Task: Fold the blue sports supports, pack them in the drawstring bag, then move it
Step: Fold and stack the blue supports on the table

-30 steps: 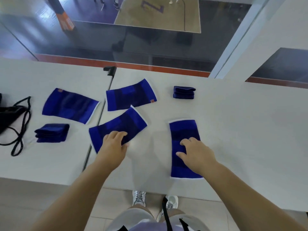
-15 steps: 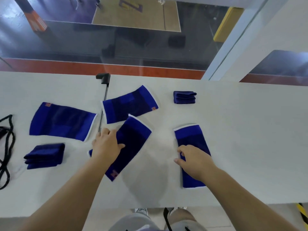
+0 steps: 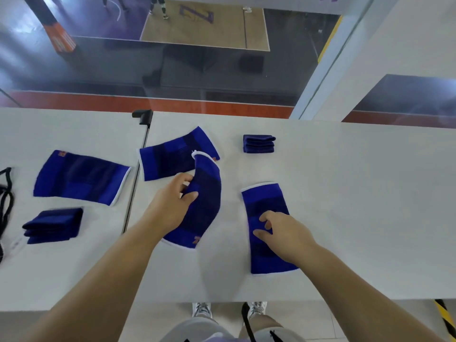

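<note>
My left hand (image 3: 170,206) grips the side of a blue sports support (image 3: 206,201), whose far end curls up off the white table (image 3: 345,193). My right hand (image 3: 283,233) rests with bent fingers on a second flat support (image 3: 265,201) to the right. Two more unfolded supports lie flat: one at the left (image 3: 79,177), one behind the lifted one (image 3: 167,159). A folded support (image 3: 53,225) sits at the near left, another folded one (image 3: 258,143) at the back. Black drawstring cords of the bag (image 3: 5,193) show at the left edge; the bag itself is out of frame.
A dark seam (image 3: 134,191) with a black clamp (image 3: 143,116) divides two white tabletops. Glass behind the table looks down on a sports court. My shoes (image 3: 202,309) stand on the floor below the near table edge.
My left hand slid the middle support toward me, turned it lengthwise, then closed on its side and lifted its far end. My right hand stayed on the right support. The camera shifted right.
</note>
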`<state>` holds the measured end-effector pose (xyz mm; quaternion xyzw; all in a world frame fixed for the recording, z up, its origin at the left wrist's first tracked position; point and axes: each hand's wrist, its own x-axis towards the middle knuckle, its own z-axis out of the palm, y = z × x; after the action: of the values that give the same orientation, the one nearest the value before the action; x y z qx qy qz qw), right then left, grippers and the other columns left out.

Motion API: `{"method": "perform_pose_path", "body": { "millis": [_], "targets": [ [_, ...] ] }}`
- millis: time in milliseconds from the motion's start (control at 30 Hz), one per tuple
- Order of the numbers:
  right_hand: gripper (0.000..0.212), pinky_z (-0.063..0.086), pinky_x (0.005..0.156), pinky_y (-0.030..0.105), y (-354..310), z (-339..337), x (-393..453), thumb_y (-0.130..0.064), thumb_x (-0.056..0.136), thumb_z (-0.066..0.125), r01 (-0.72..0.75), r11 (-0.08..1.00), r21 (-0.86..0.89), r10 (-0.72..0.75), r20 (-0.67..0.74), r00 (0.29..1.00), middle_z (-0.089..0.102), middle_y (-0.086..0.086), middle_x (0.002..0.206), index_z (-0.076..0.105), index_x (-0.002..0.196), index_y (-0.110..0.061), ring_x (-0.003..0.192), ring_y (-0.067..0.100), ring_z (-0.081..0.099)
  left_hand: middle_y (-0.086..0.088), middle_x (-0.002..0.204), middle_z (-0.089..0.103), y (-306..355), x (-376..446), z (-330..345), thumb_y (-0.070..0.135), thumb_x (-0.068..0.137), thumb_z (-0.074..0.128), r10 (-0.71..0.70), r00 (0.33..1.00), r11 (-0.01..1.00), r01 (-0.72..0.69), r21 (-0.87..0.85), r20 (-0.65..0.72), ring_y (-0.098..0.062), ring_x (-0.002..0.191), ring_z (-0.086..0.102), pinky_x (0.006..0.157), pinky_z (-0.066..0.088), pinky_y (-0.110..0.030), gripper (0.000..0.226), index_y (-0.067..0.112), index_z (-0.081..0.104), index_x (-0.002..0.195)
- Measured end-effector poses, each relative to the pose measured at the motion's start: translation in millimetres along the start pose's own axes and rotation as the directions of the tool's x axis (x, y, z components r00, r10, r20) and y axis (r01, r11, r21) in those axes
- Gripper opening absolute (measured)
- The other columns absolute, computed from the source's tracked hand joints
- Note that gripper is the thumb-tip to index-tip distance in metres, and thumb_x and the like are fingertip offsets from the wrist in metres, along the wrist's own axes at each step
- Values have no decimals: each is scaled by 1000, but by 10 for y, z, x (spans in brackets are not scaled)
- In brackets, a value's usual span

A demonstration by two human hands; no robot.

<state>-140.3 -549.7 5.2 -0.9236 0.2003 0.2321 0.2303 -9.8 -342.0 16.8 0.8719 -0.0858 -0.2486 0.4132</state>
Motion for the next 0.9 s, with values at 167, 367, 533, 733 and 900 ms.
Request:
{"method": "perform_pose_path", "body": {
  "millis": [167, 367, 533, 733, 900],
  "targets": [
    [52, 47, 87, 30, 145, -184, 57, -52, 92, 46, -2, 986, 169, 7, -30, 1000, 62, -5, 117, 45, 135, -23, 105, 17, 58, 22, 90, 54, 449, -99, 243, 21, 96, 51, 44, 999, 990, -46, -132, -20, 1, 82, 55, 63, 44, -18, 18, 31, 46, 110],
    [15, 53, 87, 37, 339, -430, 89, -35, 92, 57, 59, 789, 611, -60, -20, 998, 67, -7, 96, 61, 101, -24, 92, 15, 64, 8, 104, 66, 695, -175, 720, 22, 96, 50, -6, 1000, 961, 5, -276, -4, -10, 90, 65, 80, 56, -35, 20, 25, 49, 115],
    [11, 56, 56, 31, 627, -476, 110, -15, 91, 59, 37, 730, 683, -12, -42, 999, 65, 4, 81, 62, 101, -15, 67, 19, 62, 3, 100, 64, 616, -240, 1021, 21, 93, 55, -125, 989, 959, 142, -246, 82, -15, 85, 66, 65, 58, -35, 23, 33, 46, 110],
    [20, 48, 57, 24, 822, -335, 153, -15, 95, 49, 76, 795, 601, -77, -24, 997, 59, -3, 77, 58, 106, -29, 71, 15, 61, 0, 105, 61, 537, -359, 1286, 13, 92, 56, -178, 978, 923, 206, -325, 113, -18, 90, 66, 60, 61, -37, 32, 29, 47, 119],
    [20, 50, 60, 23, 891, -156, 215, -16, 95, 49, 63, 830, 554, -65, -15, 998, 62, -1, 83, 55, 112, -26, 77, 16, 64, 3, 102, 59, 446, -320, 1416, 16, 95, 51, -230, 970, 931, 242, -272, 77, -15, 85, 64, 48, 55, -27, 26, 34, 47, 113]
  ]
}}
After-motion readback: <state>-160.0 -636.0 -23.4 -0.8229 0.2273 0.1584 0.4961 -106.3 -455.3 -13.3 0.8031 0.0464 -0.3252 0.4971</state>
